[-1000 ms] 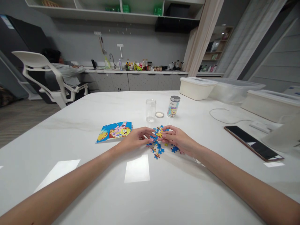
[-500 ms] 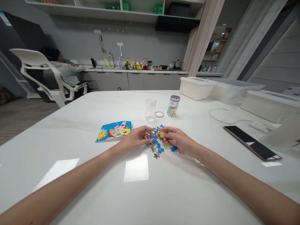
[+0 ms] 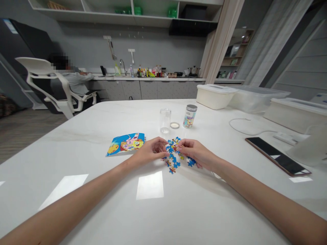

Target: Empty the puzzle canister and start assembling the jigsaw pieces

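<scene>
A small heap of jigsaw puzzle pieces (image 3: 176, 164), mostly blue with some yellow, red and pink, lies on the white table. My left hand (image 3: 151, 150) rests at the heap's left edge, fingers curved and thumb apart, with no piece visible in it. On the other side, my right hand (image 3: 198, 153) has thumb and fingertips closed on a small reddish puzzle piece (image 3: 178, 148). Some pieces are partly hidden under the right hand. Left of the heap lies a picture sheet (image 3: 125, 143) with a yellow and a pink cartoon figure on blue.
Behind the heap stand a clear jar (image 3: 165, 121), its loose lid (image 3: 174, 125) and a closed cartoon-labelled jar (image 3: 189, 116). To the right are a phone (image 3: 277, 156), a white cable (image 3: 237, 127) and storage boxes (image 3: 214, 97). A person (image 3: 76, 81) sits at the far counter.
My right hand's fingertips have drawn slightly closer together over the heap. My left hand has barely moved, and the whole view has shifted a little.
</scene>
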